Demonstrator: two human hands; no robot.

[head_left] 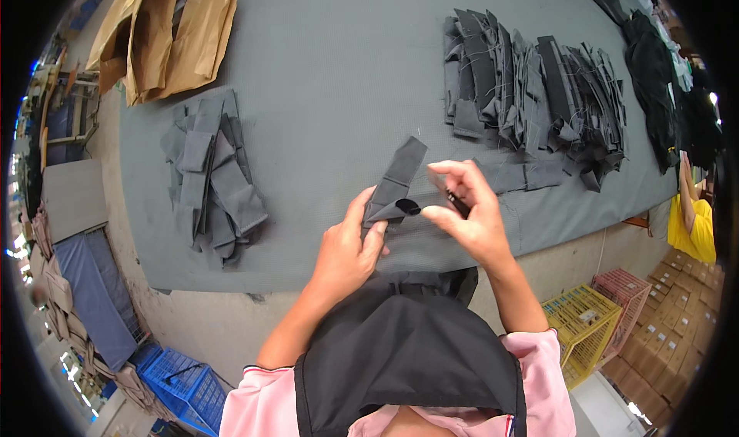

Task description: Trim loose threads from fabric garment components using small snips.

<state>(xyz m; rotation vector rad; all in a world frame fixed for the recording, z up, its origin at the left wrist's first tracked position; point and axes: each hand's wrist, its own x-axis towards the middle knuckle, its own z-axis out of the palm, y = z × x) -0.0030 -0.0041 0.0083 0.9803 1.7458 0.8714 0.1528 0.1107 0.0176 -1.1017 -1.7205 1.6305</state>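
Observation:
My left hand (346, 244) pinches a dark grey fabric strip (400, 167) above the near part of the table. The strip slants up and away, with stitched seams across it; its lower end is folded over and shows a black rounded patch (408, 206). Close to that end, on the right, my right hand (477, 217) curls round a small tool with a dark handle, which looks like thread snips (458, 204). The thumb and forefinger are apart at their tips, and the palm hides part of the tool.
A loose pile of grey strips (208, 175) lies to the left. Bundled strips with frayed threads (531, 83) are at the right, with flat strips (523, 177) nearer. A brown paper bag (169, 36) stands far left. Beyond the table's edge are blue (185, 383) and yellow crates (581, 321).

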